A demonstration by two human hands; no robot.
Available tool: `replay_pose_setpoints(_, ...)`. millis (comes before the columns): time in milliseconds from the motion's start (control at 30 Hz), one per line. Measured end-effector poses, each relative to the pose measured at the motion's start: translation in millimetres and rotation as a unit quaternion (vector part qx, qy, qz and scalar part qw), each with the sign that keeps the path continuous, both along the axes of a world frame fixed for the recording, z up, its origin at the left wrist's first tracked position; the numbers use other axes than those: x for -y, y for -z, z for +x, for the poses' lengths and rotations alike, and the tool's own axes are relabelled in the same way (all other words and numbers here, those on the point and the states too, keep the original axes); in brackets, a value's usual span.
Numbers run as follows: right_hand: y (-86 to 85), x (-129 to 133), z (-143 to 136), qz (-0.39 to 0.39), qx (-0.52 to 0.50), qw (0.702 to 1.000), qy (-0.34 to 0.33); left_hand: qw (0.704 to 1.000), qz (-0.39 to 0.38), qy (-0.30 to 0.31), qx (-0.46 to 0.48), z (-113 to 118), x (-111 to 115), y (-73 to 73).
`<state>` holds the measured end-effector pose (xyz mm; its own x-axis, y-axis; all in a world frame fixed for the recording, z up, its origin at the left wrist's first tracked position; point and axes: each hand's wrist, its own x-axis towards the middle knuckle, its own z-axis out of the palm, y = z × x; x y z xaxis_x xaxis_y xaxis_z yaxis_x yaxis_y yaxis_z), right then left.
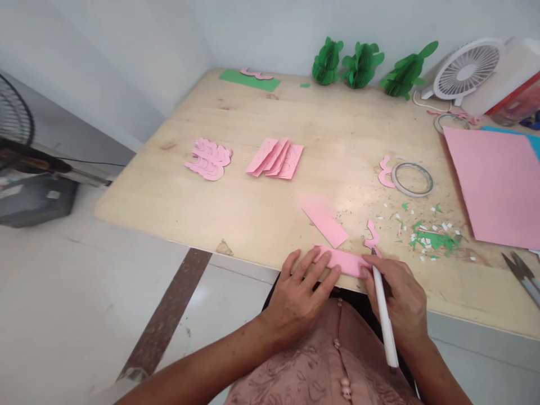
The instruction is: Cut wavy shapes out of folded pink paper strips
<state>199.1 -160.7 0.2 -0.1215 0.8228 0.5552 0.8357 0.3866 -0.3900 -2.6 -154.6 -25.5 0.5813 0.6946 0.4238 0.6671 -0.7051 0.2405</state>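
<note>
A folded pink paper strip (343,261) lies at the table's front edge. My left hand (301,295) rests on its left part, fingers spread. In my right hand (399,298) is a white pen (385,320), its tip end near the strip's right end; the fingers also touch that end. Just behind the strip lies another pink strip (327,225), slanted. A wavy pink cutout (372,235) is beside my right fingertips. Farther back are a zigzag-folded pink paper (276,158) with drawn curves and a pile of scalloped pink cutouts (210,159).
Tape roll (412,180), green and white scraps (436,239), pink sheets (498,188) and scissors (523,275) lie at the right. Green paper shapes (358,64) and a white fan (468,70) stand by the wall. A green strip (248,80) lies back left.
</note>
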Motion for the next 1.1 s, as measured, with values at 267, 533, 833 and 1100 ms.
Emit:
replay_pose_setpoints(267, -0.8, 0.1, 0.0, -0.005, 0.0, 1.0, -0.003, 1.0, -0.015, 0.001, -0.011, -0.6, -1.2, 0.1)
replay_pose_setpoints(533, 0.5, 0.7, 0.9, 0.001, -0.003, 1.0, -0.011, 1.0, 0.001, 0.003, -0.011, -1.0, -2.7, 0.9)
replay_pose_setpoints(833, 0.5, 2.5, 1.5, 0.006, 0.009, 1.0, -0.011, 1.0, 0.024, 0.0, -0.012, -1.2, -3.1, 5.5)
replay_pose_setpoints(1100, 0.3, 11.1, 1.0, 0.039, 0.022, 0.998, 0.032, 0.999, 0.032, -0.001, -0.007, -1.1, -3.8, 5.4)
